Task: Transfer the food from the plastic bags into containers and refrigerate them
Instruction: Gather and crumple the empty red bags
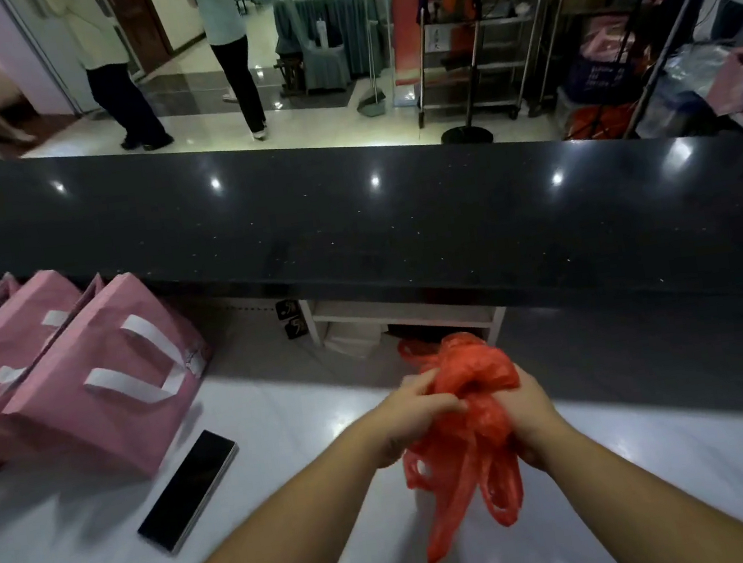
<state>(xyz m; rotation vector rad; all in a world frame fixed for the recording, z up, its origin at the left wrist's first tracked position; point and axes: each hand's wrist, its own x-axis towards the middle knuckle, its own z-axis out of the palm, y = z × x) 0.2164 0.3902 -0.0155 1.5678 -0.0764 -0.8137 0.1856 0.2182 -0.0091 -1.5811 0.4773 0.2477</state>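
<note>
A crumpled red plastic bag (477, 414) hangs between both my hands above the white counter (286, 434). My left hand (412, 410) pinches the bunched top of the bag from the left. From the right, my right hand (531, 411) grips the same bunch, fingers curled into the plastic. The bag's handles and loose ends dangle below my hands. No food and no container shows in this view.
Pink paper gift bags (88, 366) with white handles stand at the left on the white counter. A dark phone (189, 489) lies flat beside them. A raised black countertop (352, 222) runs across behind. Beyond it are people walking, a metal trolley (473, 64) and a fan.
</note>
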